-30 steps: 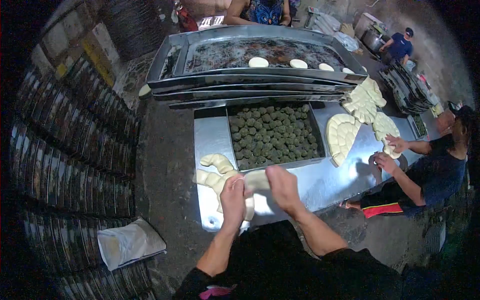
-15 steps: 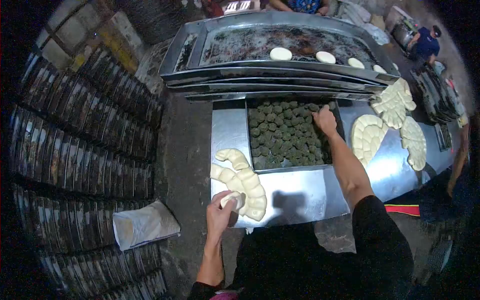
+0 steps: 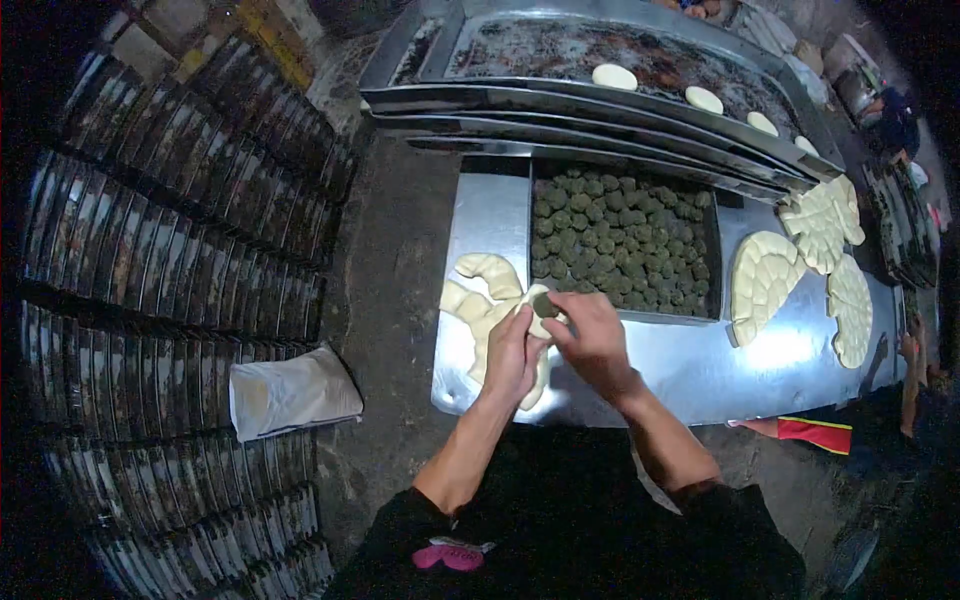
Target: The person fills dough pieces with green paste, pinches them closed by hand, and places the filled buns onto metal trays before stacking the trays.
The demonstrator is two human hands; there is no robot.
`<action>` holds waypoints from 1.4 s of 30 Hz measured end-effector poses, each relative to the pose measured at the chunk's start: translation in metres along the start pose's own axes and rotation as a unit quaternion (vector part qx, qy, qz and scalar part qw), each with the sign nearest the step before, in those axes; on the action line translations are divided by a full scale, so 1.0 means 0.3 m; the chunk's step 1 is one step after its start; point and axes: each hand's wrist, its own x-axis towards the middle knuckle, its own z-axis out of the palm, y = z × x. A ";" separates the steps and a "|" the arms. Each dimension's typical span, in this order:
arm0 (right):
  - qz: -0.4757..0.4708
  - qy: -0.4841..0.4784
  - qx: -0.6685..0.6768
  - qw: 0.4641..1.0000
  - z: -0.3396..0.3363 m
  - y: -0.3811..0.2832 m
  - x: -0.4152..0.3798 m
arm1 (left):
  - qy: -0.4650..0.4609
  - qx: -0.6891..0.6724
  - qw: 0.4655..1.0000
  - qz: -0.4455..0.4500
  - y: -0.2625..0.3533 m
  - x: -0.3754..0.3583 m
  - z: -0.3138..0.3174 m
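My left hand (image 3: 510, 362) is closed around a small piece of pale dough (image 3: 537, 327), held up in front of me. A dark green filling ball (image 3: 545, 305) sits against the dough, and the fingers of my right hand (image 3: 597, 345) pinch it there from the right. Both hands are above a curved strip of divided dough (image 3: 488, 268) lying on the metal table, and they hide part of it. Just beyond them stands a square metal tray (image 3: 718, 275) holding several rows of similar dark green balls (image 3: 620, 230).
Stacked baking trays (image 3: 600, 110) lie behind the filling, with several flat dough rounds (image 3: 614, 77) on top. More divided dough (image 3: 762, 280) rests on the right of the metal table (image 3: 660, 370). A white sack (image 3: 297, 392) and racked trays (image 3: 170, 280) are at left. Other people are at the right edge.
My right hand has come back from the tray with a filling ball and met my left hand. My left hand has lifted its dough piece up and right. The view has shifted.
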 end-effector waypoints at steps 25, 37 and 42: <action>0.038 -0.092 0.123 0.987 -0.191 -0.335 0.112 | -0.039 0.376 0.835 0.400 0.220 -0.154 0.060; -0.091 -0.038 -0.040 0.994 -0.085 -0.188 0.039 | 0.038 0.255 0.962 0.092 0.162 -0.057 0.106; 0.102 -0.046 0.234 0.966 -0.093 -0.232 0.090 | -0.023 0.412 0.880 0.237 0.159 -0.101 0.041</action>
